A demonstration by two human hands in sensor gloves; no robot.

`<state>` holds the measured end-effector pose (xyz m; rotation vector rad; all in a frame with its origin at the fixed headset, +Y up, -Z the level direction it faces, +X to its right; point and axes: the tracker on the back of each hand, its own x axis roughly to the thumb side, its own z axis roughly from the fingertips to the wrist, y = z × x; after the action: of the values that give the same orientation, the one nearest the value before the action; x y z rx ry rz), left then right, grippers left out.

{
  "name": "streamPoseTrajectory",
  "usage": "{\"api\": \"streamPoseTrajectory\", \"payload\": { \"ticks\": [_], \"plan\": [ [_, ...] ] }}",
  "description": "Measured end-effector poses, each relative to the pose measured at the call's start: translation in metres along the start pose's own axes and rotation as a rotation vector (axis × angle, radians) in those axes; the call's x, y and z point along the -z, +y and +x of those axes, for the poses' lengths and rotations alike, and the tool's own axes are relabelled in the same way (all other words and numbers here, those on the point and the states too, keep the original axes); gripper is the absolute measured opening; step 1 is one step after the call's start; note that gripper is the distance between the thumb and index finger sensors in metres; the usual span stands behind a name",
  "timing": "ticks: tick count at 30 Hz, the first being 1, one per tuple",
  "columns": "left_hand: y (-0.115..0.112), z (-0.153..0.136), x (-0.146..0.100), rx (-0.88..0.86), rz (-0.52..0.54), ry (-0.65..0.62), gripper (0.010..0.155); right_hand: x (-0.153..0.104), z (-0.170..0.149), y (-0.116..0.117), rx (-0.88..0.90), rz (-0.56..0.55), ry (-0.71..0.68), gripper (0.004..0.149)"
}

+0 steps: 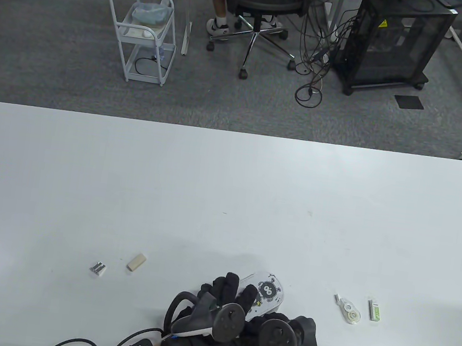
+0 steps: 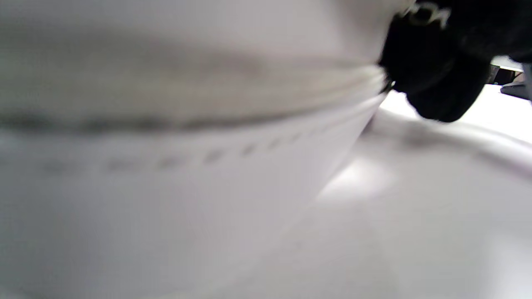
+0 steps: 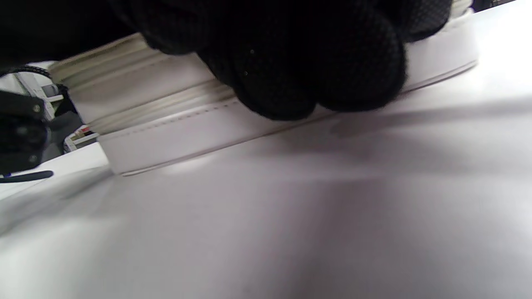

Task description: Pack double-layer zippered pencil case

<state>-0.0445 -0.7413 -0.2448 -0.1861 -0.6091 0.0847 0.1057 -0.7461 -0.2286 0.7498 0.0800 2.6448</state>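
Both grips close on the pencil case (image 1: 268,295) at the tabletop's (image 1: 228,189) near edge: left hand (image 1: 225,295) fingers over its top, right hand (image 1: 283,337) at its side. Its cartoon print carries no readable writing.

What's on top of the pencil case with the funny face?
Both gloved hands, left hand and right hand, rest on the pencil case. They cover its near part, and its inside isn't visible.
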Motion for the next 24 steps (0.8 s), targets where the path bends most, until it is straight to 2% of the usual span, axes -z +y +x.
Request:
{"api": "streamPoseTrajectory", "payload": {
  "ticks": [1, 5, 8, 11, 12, 14, 16, 17, 19, 21, 24],
  "plan": [
    [-0.002, 0.001, 0.0, 0.034, 0.035, 0.003, 0.099, -0.001, -0.003, -0.002, -0.022, -0.021, 0.016, 0.046],
    [-0.003, -0.001, 0.001, 0.08, 0.048, 0.005, 0.094, -0.001, -0.013, -0.014, -0.153, -0.082, 0.055, 0.045],
    [-0.002, -0.003, 0.002, 0.185, 0.056, 0.008, 0.094, -0.004, -0.037, -0.027, -0.229, -0.155, 0.163, 0.046],
    [0.001, -0.009, 0.002, 0.299, 0.045, 0.115, 0.099, -0.01, -0.064, -0.045, -0.35, -0.23, 0.25, 0.046],
    [0.003, -0.015, 0.002, 0.34, 0.034, 0.166, 0.104, -0.012, -0.071, -0.048, -0.304, -0.228, 0.271, 0.046],
    [0.005, -0.024, 0.005, 0.266, 0.029, 0.197, 0.105, -0.014, -0.076, -0.048, -0.172, -0.227, 0.296, 0.046],
    [0.005, -0.027, 0.006, 0.234, 0.045, 0.143, 0.102, -0.013, -0.073, -0.048, -0.2, -0.241, 0.291, 0.046],
    [0.005, -0.029, 0.005, 0.262, 0.077, 0.077, 0.101, -0.012, -0.072, -0.048, -0.274, -0.249, 0.268, 0.045],
    [0.004, -0.032, 0.003, 0.27, 0.114, -0.026, 0.098, -0.012, -0.072, -0.049, -0.305, -0.267, 0.265, 0.046],
    [0.003, -0.033, 0.0, 0.26, 0.118, -0.131, 0.096, -0.012, -0.078, -0.05, -0.233, -0.256, 0.249, 0.046],
    [0.001, -0.025, -0.003, 0.287, 0.14, -0.317, 0.095, -0.011, -0.089, -0.048, -0.082, -0.19, 0.086, 0.046]
  ]
}}
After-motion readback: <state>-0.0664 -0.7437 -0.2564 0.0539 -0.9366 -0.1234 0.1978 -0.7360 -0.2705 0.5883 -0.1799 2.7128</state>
